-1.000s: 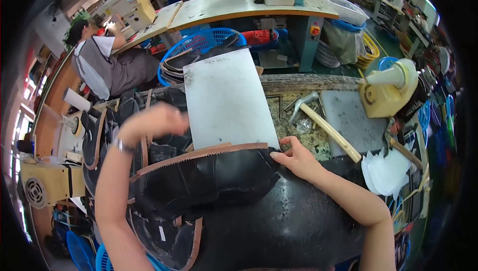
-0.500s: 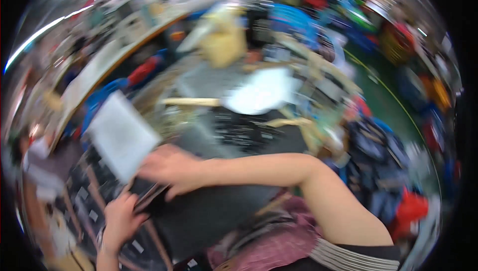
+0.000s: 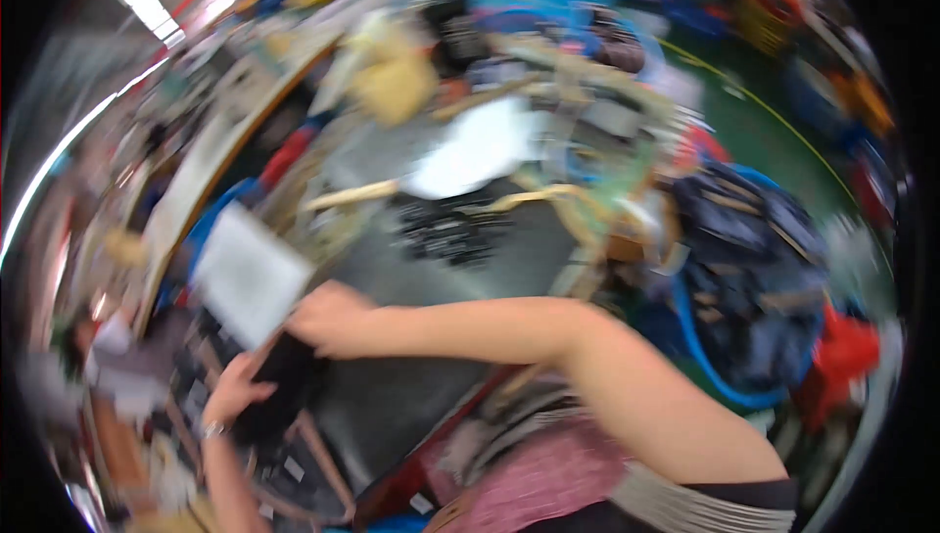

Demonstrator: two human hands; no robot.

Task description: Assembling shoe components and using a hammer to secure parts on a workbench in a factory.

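Observation:
My right hand (image 3: 335, 319) reaches across to the left, its fingers closed at the upper edge of a soft black piece (image 3: 279, 386). Lower and further left, my left hand (image 3: 233, 393) grips a narrow brown strip (image 3: 262, 353) along that piece, thumb pointing right. Both hands are blurred, and their fingertips are partly hidden. Just beyond them stands a pale grey-white panel (image 3: 252, 274), close to my right hand's knuckles. Under my right forearm lies the dark work table (image 3: 392, 406).
Small black pieces (image 3: 450, 230) lie on the table near a bright white sheet (image 3: 470, 151) and a yellowish strip (image 3: 352, 195). Black items with brown straps (image 3: 323, 464) pile up at lower left. To the right is a blue tub (image 3: 690, 337) of dark goods (image 3: 749, 230).
The view has swung, and the table and tub have shifted in it. My left hand sits slightly higher and further right; the black piece now hangs more visibly between my hands.

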